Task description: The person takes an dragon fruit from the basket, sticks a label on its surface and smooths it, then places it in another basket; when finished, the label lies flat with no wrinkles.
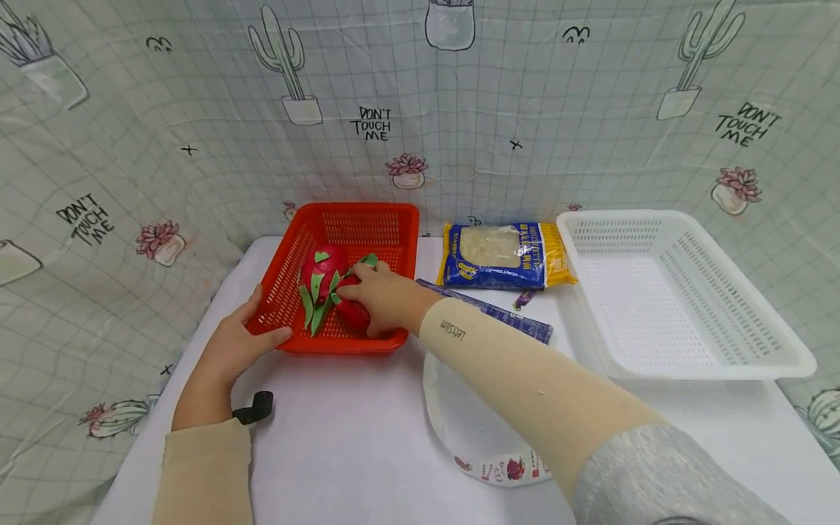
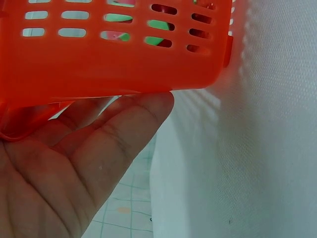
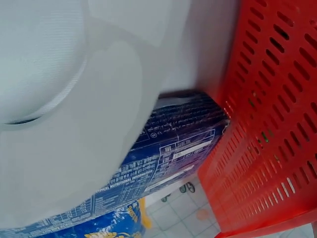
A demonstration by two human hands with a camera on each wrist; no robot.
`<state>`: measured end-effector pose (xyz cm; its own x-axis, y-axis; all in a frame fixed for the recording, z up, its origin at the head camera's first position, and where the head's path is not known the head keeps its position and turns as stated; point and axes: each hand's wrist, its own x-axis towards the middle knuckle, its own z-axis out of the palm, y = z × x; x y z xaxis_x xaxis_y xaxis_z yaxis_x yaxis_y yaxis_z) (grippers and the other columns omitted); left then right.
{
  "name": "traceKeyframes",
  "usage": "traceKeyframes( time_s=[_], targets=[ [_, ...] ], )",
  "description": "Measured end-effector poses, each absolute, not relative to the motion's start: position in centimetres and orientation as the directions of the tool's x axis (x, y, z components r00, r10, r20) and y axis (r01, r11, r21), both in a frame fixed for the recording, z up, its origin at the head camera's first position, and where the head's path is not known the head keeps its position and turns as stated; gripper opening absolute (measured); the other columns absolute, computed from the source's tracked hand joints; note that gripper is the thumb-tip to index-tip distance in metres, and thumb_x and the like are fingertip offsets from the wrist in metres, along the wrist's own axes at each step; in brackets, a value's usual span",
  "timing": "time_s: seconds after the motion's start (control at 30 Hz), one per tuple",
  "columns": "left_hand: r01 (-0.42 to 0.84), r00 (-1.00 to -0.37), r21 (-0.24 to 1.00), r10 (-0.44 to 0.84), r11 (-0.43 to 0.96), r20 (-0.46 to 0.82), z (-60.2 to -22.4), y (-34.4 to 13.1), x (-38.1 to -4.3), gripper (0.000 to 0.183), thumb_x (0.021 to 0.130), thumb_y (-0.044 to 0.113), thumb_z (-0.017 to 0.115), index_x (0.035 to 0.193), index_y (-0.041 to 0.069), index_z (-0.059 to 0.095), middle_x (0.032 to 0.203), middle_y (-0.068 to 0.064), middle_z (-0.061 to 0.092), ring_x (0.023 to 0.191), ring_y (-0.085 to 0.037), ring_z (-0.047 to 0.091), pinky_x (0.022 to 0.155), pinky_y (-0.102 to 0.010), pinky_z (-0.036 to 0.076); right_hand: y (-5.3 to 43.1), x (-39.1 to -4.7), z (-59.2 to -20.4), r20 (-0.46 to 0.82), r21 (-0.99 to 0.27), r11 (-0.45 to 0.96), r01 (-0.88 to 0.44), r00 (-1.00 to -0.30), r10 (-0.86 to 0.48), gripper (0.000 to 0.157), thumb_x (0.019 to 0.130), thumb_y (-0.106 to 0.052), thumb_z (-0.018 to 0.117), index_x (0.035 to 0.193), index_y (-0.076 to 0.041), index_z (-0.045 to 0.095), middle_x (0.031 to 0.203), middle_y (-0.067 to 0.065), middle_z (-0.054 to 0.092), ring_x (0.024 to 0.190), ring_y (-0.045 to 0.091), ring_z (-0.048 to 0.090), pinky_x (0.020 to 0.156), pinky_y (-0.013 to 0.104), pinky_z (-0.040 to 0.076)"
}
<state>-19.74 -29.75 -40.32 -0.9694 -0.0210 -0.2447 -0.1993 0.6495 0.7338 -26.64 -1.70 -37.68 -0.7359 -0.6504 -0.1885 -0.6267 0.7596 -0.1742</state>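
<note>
A red plastic basket (image 1: 351, 348) with slotted walls stands at the back left of the table. My left hand (image 1: 243, 339) grips its near left corner, thumb at the rim; in the left wrist view the fingers (image 2: 129, 124) lie along the outside of the basket wall. Inside the basket, my right hand (image 1: 380, 295) reaches over the right side and holds a red dragon fruit (image 1: 353, 315) with green scales, partly covered by the hand. Another dragon fruit (image 1: 326, 264) lies beside it on the left. The right wrist view shows only the basket's outer wall (image 3: 277, 124), with that hand out of sight.
A blue and yellow food packet (image 1: 499, 255) lies behind a long blue printed package (image 1: 518, 321). A small purple wrapped piece (image 1: 525, 298) is between them. A white basket (image 1: 650, 321) stands at the right. Under my right forearm is a round white dish (image 1: 459, 415) with fruit prints.
</note>
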Motion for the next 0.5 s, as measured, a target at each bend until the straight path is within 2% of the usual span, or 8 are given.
traceKeyframes(
  time_s=[0.5],
  targets=[
    [-0.19,-0.974,0.741,-0.026,0.644,-0.226,-40.1,-29.5,-19.4,0.114,0.091,0.059,0.077,0.17,0.031,0.0,0.178,-0.02,0.012,0.159,-0.052,0.022,0.118,-0.071,0.041,-0.9,-25.2,-36.3,-0.145,-0.131,0.737,-0.663,-0.722,-0.676,0.084,0.087,-0.04,0.088,0.161,-0.039,0.047,0.168,0.005,0.034,0.146,0.032,0.037,0.1,0.042,0.063]
  ],
)
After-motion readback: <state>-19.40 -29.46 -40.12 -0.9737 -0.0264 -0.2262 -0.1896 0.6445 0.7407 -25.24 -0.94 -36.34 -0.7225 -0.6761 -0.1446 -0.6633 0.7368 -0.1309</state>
